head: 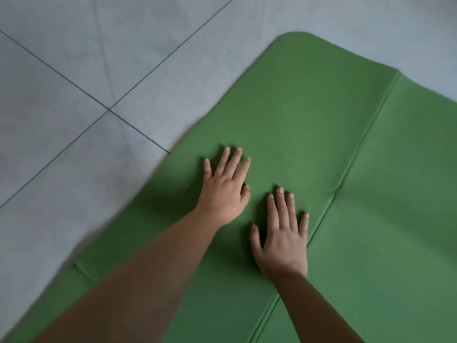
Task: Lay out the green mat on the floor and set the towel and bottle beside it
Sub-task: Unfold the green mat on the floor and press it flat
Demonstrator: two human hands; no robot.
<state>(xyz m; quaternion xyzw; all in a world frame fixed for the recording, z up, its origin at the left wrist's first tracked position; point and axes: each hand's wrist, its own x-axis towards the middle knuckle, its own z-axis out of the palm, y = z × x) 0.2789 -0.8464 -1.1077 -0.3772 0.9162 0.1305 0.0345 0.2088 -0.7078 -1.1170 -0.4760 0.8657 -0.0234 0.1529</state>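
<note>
Left hand [223, 191] and right hand [283, 240] press flat on green mat [309, 115].

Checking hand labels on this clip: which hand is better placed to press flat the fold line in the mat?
Probably the right. The right hand lies flat on the mat with its little finger beside the fold line; the left hand rests flat farther from it, nearer the floor.

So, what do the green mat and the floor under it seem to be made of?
Green mat: probably thin foam or rubber, though it could be a cloth-like sheet. The finish is matte, with no shine, and it keeps straight fold creases and has a rounded corner.
Floor: likely ceramic tile, pale grey and smooth, with thin dark joint lines crossing it.
</note>
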